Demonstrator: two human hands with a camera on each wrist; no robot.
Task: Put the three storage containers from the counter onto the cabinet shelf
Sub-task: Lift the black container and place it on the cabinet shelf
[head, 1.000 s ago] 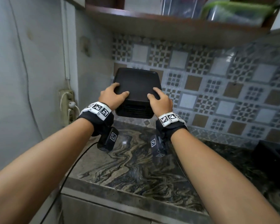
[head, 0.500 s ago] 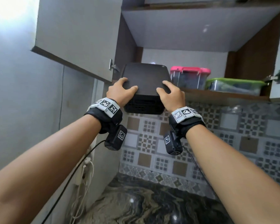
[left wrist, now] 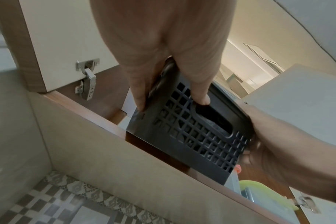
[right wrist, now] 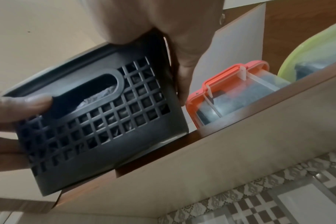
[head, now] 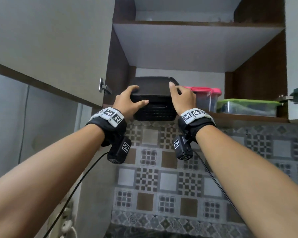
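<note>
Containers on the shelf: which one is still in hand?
The black lattice basket, leftmost, gripped by left hand and right hand. The pink-lidded and green-lidded containers stand untouched.

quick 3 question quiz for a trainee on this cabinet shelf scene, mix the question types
1. True or false: both hands hold the black basket.
2. Which container stands right beside the basket on the shelf? A) green-lidded box B) pink-lidded box C) glass jar
3. Fill in: the basket's side wall has a grid of holes and one oval ____ slot.

Key
1. True: the left hand and right hand grip its two ends.
2. B: the pink-lidded box; the green-lidded box stands further right.
3. handle
</note>
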